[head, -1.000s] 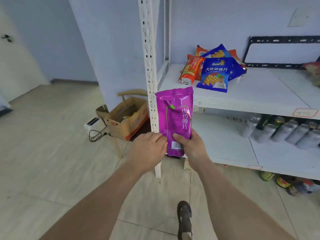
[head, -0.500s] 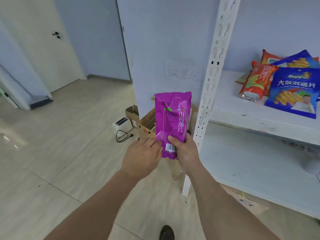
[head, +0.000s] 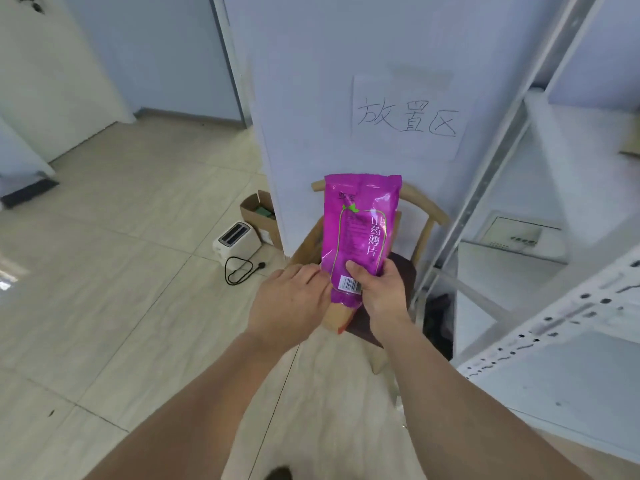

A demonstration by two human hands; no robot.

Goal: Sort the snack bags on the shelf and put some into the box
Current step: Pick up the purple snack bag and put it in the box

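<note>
Two hands hold one purple snack bag (head: pixel 360 233) upright at centre: right hand (head: pixel 381 292) grips its lower end, thumb near the barcode; left hand (head: pixel 287 306) pinches the lower left edge. Wooden chair (head: pixel 429 216) behind, white shelf (head: pixel 540 271) right, toaster (head: pixel 237 237) on floor left.
</note>
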